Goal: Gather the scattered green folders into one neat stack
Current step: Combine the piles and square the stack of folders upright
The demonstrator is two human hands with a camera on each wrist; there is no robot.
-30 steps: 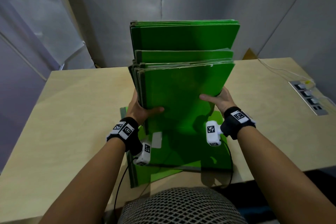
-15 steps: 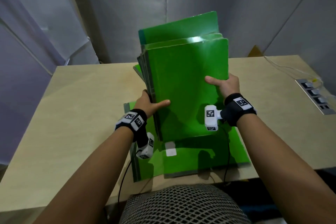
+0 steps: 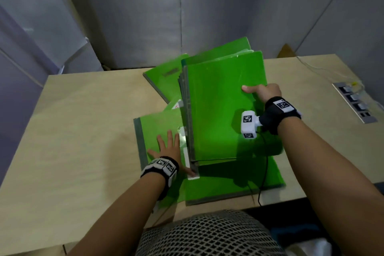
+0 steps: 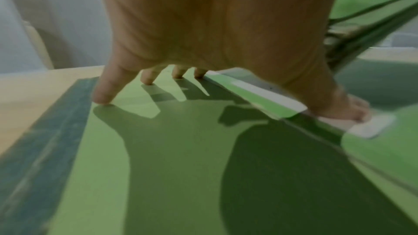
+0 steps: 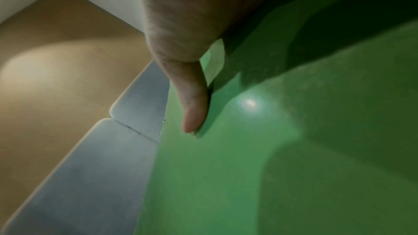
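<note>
A thick bundle of green folders point(image 3: 220, 106) leans low over the desk, its spine edge resting on the folders below. My right hand point(image 3: 262, 92) grips its right edge, thumb point(image 5: 192, 106) on the top cover point(image 5: 271, 149) and the other fingers hidden behind. My left hand point(image 3: 168, 146) lies flat with spread fingers on a lower folder point(image 3: 154, 131) with a grey spine. Its thumb point(image 4: 339, 108) touches a white label point(image 4: 371, 128) beside the bundle's spine. Another folder point(image 3: 228, 185) lies underneath at the front. One more point(image 3: 164, 77) lies askew at the back.
The pale wooden desk point(image 3: 83, 120) is bounded by grey partition walls behind and at the left. A power strip point(image 3: 355, 103) is set in the desk at the right with a thin cable point(image 3: 311, 68) running to it. My wrist camera's cord point(image 3: 264, 172) hangs over the front folder.
The bundle, held upright in both hands before, has tipped down and away toward the desk. My left hand has let go of it and now presses flat on the lower left folder.
</note>
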